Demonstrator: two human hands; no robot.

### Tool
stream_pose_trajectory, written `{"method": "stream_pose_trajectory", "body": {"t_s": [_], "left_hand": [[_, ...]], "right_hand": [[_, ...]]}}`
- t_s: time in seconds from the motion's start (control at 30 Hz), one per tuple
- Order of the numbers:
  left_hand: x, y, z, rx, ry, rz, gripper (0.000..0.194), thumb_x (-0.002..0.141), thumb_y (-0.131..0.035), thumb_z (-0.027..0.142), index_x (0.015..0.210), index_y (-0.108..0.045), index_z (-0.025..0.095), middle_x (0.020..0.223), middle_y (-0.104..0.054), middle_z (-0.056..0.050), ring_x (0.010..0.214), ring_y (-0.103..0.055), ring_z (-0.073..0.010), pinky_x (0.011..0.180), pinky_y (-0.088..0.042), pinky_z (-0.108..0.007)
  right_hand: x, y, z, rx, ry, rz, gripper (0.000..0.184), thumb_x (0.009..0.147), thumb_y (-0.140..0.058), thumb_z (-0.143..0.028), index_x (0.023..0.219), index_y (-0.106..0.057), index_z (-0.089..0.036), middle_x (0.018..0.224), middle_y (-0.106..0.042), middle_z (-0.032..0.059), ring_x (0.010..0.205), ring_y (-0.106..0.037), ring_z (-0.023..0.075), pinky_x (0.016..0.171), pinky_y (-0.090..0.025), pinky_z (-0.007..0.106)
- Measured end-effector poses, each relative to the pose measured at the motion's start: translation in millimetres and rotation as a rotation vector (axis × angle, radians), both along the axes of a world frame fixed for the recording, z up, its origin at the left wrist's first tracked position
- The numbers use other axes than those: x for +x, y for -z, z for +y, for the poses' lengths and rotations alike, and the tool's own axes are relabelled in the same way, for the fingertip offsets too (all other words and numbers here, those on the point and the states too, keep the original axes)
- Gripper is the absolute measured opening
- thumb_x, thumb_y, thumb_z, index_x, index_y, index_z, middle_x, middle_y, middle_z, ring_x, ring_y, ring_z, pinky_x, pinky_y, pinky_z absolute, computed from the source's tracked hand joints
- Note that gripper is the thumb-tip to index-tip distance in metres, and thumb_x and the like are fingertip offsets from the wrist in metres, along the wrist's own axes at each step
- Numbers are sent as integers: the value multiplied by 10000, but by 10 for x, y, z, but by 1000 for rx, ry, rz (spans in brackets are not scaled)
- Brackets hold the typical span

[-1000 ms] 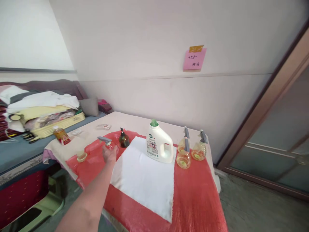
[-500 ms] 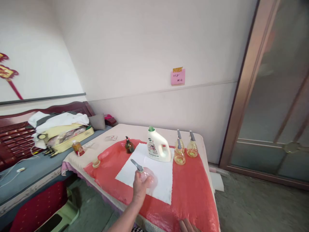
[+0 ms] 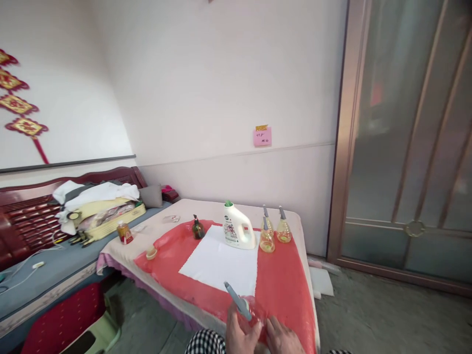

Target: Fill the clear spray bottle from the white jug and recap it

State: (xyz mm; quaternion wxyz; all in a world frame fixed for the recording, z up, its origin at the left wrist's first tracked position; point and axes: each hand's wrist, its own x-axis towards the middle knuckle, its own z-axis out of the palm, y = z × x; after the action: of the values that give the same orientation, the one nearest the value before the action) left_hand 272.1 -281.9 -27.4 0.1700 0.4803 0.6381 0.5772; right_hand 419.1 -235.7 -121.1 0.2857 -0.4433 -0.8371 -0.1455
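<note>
Near the table's front edge, my left hand (image 3: 239,332) is wrapped round a clear, rounded bottle (image 3: 255,309) with a long grey top. The bottle leans, its grey top tilting up to the left. Against the bottle's right side, my right hand (image 3: 283,337) presses with bent fingers. Beyond the hands lies a white cloth (image 3: 221,265) on a red plastic sheet (image 3: 283,280). A white detergent jug (image 3: 236,231) with a green cap stands upright at the cloth's back right. Several clear bottles with grey tops (image 3: 283,231) and yellowish liquid stand right of it.
A dark pump bottle (image 3: 198,229) stands left of the cloth. Farther left are a tape roll (image 3: 151,253) and an amber bottle (image 3: 124,233). A red-backed chair (image 3: 66,319) stands at the front left. The table's right edge (image 3: 306,265) faces the floor.
My left hand has brought the bottle from above the cloth down towards the table's front edge. My right hand has come to it. The camera view has shifted right.
</note>
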Motion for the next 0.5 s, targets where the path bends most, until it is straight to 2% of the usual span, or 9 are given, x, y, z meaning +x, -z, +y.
{"method": "stream_pose_trajectory", "body": {"t_s": [0.1, 0.17, 0.27, 0.4, 0.5], "left_hand": [[27, -81, -291, 33, -35, 16, 467, 637, -659, 342, 1076, -639, 183, 1095, -701, -138, 1087, -644, -326, 954, -490, -434], [19, -230, -453, 38, -25, 16, 478, 619, -672, 305, 1080, -639, 187, 1117, -697, -137, 1096, -638, -325, 960, -486, -438], [2, -531, -626, 22, 43, 1, 516, 606, -678, 250, 1115, -626, 186, 1151, -692, -132, 1124, -620, -316, 982, -465, -434], [-6, -891, -685, -35, 139, -10, 518, 594, -671, 207, 1109, -625, 183, 1160, -684, -112, 1131, -605, -286, 1016, -428, -394], [-29, -1035, -595, -45, 240, -25, 536, 587, -673, 192, 1120, -615, 186, 1167, -676, -102, 1137, -595, -276, 1023, -418, -381]], "right_hand": [[-7, -70, -52, -54, 30, 7, 282, 733, -436, 10, 874, -565, -198, 781, -646, 37, 628, -654, 166, 550, -451, 215], [-8, -105, -68, -80, 22, 10, 259, 759, -452, -27, 902, -585, -198, 801, -656, 47, 627, -657, 176, 551, -457, 228], [-10, -127, -62, -109, -14, 19, 228, 783, -464, -79, 909, -603, -209, 795, -659, 43, 616, -659, 183, 538, -453, 234], [-2, -120, -36, -122, -43, 42, 226, 815, -434, -107, 899, -610, -221, 764, -655, 37, 592, -662, 179, 505, -429, 225], [10, -108, -18, -114, -47, 60, 227, 823, -426, -111, 895, -606, -229, 770, -662, 31, 583, -663, 169, 489, -416, 213]]}}
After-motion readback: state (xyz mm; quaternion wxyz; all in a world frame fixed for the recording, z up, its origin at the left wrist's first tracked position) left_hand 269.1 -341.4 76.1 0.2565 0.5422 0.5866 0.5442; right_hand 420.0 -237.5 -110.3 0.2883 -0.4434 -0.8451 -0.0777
